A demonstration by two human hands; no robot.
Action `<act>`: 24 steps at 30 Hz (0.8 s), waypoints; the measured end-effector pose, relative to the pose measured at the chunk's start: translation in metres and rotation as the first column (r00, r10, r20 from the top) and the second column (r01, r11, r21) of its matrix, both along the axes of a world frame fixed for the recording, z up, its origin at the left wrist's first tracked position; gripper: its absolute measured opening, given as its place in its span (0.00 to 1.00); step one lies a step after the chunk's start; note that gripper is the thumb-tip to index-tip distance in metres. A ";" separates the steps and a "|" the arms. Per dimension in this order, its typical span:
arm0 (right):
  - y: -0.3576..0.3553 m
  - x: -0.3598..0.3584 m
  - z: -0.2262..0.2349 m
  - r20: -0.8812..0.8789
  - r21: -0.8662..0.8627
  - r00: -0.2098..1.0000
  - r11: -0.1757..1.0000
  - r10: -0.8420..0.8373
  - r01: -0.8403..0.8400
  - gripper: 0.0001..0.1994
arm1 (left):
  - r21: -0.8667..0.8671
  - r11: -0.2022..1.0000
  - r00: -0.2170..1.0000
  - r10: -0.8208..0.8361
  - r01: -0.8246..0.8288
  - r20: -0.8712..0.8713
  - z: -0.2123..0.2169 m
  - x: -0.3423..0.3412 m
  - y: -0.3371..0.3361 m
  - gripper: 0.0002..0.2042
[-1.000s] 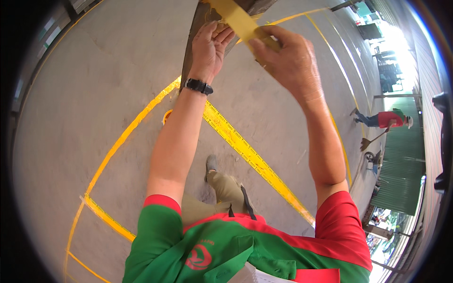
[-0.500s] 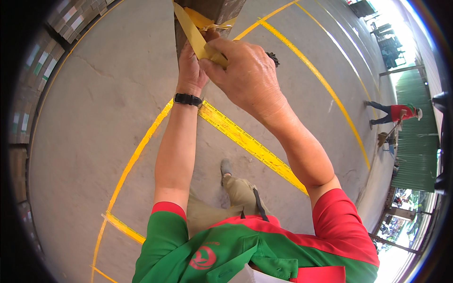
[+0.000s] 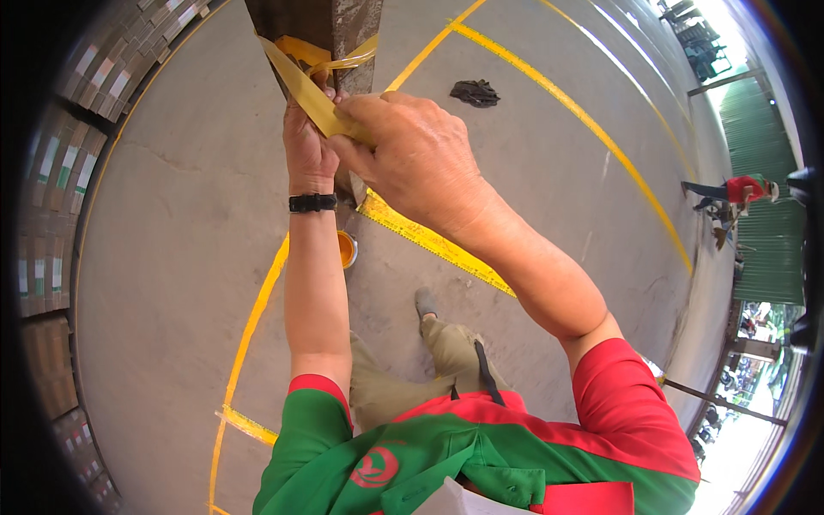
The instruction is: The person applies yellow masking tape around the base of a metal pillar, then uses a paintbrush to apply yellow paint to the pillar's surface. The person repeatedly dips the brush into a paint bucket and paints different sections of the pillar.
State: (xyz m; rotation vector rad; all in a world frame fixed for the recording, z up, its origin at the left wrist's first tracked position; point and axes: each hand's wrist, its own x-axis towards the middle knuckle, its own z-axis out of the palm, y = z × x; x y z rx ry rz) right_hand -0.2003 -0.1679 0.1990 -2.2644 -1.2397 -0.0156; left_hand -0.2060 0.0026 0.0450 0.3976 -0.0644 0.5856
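Slantwise, yellow tape (image 3: 315,106) lies pinched between the right hand's (image 3: 416,159) fingers (image 3: 367,109), left hand's (image 3: 310,159) grip unclear.

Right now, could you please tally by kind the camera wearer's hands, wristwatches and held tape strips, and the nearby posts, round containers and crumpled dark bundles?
Left hand and right hand: 2
Black wristwatch: 1
Yellow tape strip: 1
Brown post: 1
Round orange container: 1
Crumpled dark bundle: 1
Total: 7

A grey concrete floor (image 3: 189,249), crossed by yellow stripes (image 3: 429,240) — a brown post (image 3: 354,21) stands on it, an orange-filled tub (image 3: 347,250) sits near its foot, a crumpled dark bundle (image 3: 475,93) lies farther off.
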 end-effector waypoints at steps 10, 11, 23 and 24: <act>-0.006 0.012 -0.018 0.073 0.138 0.995 0.987 0.070 -0.080 0.12 | 0.257 0.963 0.967 0.134 -0.077 -0.214 -0.005 -0.018 0.007 0.18; -0.006 0.012 -0.019 0.102 0.145 0.991 0.984 0.086 -0.101 0.13 | 0.266 0.960 0.957 0.154 -0.087 -0.245 -0.005 -0.020 0.006 0.18; 0.001 0.018 -0.024 0.046 0.134 0.997 0.989 0.063 -0.068 0.10 | 0.270 0.946 0.889 0.271 -0.177 -0.368 -0.014 -0.022 -0.004 0.19; 0.001 0.018 -0.025 0.050 0.144 0.996 0.987 0.070 -0.077 0.10 | 0.258 0.951 0.898 0.257 -0.169 -0.357 -0.016 -0.023 -0.003 0.19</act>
